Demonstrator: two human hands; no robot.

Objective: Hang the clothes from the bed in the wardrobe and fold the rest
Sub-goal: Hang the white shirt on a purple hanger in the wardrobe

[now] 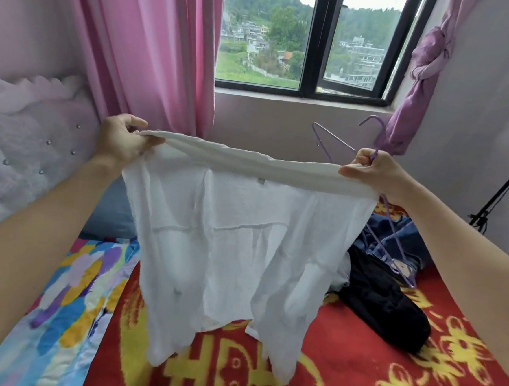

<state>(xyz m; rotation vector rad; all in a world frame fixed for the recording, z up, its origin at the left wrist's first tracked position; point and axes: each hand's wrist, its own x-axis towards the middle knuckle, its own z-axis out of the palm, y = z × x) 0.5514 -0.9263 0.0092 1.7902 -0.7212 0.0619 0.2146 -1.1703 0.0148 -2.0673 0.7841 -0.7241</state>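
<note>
I hold a pair of thin white shorts (pixel 237 246) stretched out by the waistband above the bed. My left hand (pixel 121 141) pinches the band's left end. At the band's right end, my right hand (pixel 375 171) grips the cloth together with purple wire hangers (pixel 393 250), whose hooks stick up above the fist and whose frames hang down behind the shorts. The two legs of the shorts hang just above the red blanket (pixel 355 374). A black garment (pixel 386 307) and a dark blue denim garment (pixel 401 236) lie on the bed at the right.
A tufted lilac headboard (pixel 24 152) stands at the left, with a grey-blue pillow (pixel 110 213) and a colourful patterned sheet (pixel 68 294) below it. Pink curtains (pixel 154 50) and a window (pixel 312 40) are straight ahead. A black tripod leg (pixel 500 192) leans at the right wall.
</note>
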